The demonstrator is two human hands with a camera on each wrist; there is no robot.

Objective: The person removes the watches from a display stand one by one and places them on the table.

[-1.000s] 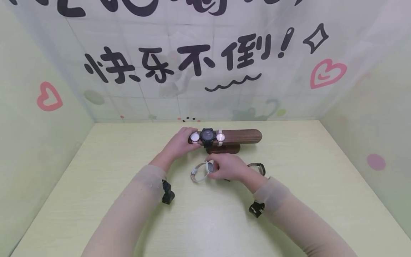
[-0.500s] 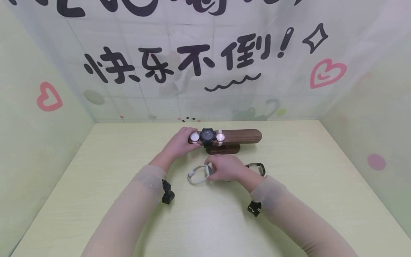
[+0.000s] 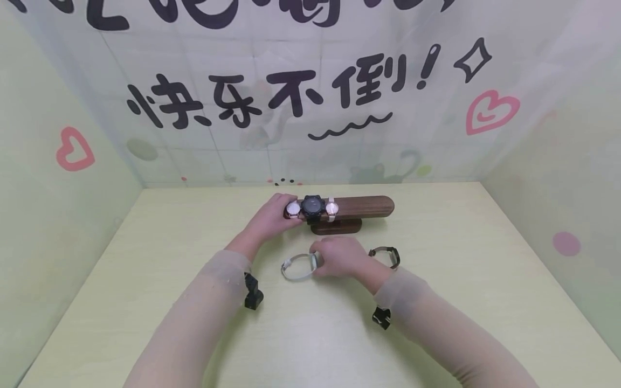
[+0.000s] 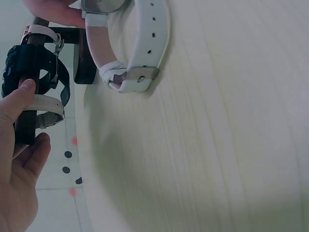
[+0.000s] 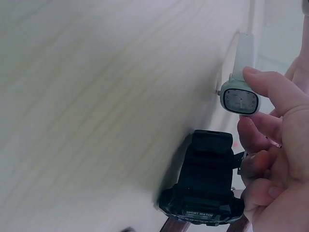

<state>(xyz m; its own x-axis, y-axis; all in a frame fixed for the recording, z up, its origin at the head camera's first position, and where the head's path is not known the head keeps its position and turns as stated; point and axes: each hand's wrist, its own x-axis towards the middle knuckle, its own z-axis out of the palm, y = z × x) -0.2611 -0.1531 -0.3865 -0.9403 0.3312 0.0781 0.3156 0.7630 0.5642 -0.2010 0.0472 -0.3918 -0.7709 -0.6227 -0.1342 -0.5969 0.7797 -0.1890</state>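
My left hand point(image 3: 274, 215) grips the left end of a brown wooden watch stand point(image 3: 366, 207), thumb and fingers about the bar. On that bar sit a white-strap watch point(image 3: 293, 209), a bulky black watch point(image 3: 312, 205) and another white-strap watch point(image 3: 332, 208). In front of the stand, my right hand point(image 3: 341, 257) pinches a white watch point(image 5: 240, 99) by its case, between thumb and fingers. Its buckled strap point(image 4: 140, 77) forms a loop pointing left. Below the right hand, in the right wrist view, lies a black sport watch point(image 5: 203, 179), which the hand hides from the head camera.
A dark-framed watch point(image 3: 385, 257) with a looped strap stands on its side on the pale wooden table point(image 3: 485, 302), right of my right hand. Printed fabric walls point(image 3: 310, 156) enclose the table at the back and both sides.
My right hand has shifted slightly toward me with the white watch, whose dial has turned away from the head camera. The left hand keeps its grip on the stand.
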